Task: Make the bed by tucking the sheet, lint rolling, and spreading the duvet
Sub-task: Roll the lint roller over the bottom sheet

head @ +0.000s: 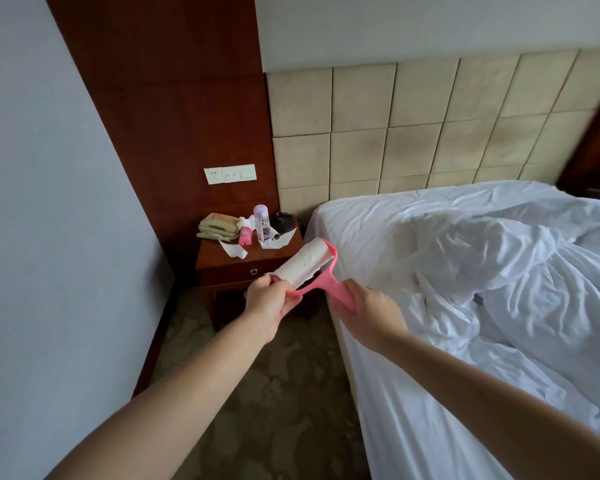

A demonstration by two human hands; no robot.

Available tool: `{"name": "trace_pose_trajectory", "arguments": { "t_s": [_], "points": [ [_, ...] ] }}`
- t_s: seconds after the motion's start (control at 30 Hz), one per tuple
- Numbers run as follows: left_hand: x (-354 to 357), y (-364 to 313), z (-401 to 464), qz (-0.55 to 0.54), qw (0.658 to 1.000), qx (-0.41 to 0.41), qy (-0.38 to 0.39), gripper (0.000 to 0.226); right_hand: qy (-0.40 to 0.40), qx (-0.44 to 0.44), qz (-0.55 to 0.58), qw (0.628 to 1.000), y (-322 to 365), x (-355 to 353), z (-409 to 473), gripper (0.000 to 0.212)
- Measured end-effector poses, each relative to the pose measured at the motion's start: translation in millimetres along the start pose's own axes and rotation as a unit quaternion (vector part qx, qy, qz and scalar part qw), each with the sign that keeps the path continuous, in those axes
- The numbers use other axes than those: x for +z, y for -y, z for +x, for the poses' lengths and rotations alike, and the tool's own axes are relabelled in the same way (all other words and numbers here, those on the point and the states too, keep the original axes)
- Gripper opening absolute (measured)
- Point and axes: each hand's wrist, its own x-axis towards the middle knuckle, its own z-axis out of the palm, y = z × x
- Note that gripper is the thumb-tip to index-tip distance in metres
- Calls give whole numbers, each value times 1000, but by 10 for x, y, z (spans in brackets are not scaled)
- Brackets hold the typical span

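A pink lint roller [307, 263] with a white sticky roll hangs in the air beside the bed's left edge. My right hand [369, 311] grips its pink handle. My left hand [269, 299] pinches the near end of the roll. The bed carries a white sheet [406, 403] that hangs down its left side. A crumpled white duvet [506, 258] lies heaped on the right part of the mattress.
A wooden nightstand [238, 266] stands left of the bed with a folded cloth, a clear bottle [261, 226], a small pink item and torn white paper sheets. A padded beige headboard [413, 133] backs the bed. Patterned carpet [274, 393] runs between wall and bed.
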Motion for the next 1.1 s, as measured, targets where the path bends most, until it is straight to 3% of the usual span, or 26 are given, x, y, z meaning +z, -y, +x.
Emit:
{"name": "trace_pose_trajectory", "arguments": {
  "t_s": [0.47, 0.77, 1.1],
  "points": [
    [-14, -569, 3075, 95, 993, -53, -34, 42, 40, -22, -111, 993, -245, 930, 2883, 27],
    [267, -651, 4848, 145, 984, -90, -56, 41, 61, 43, -79, 994, -760, 1601, 4451, 27],
    [719, -324, 6660, 153, 974, -139, -97, 43, 142, 74, -34, 987, -1755, 2271, 6050, 22]
  ]
}}
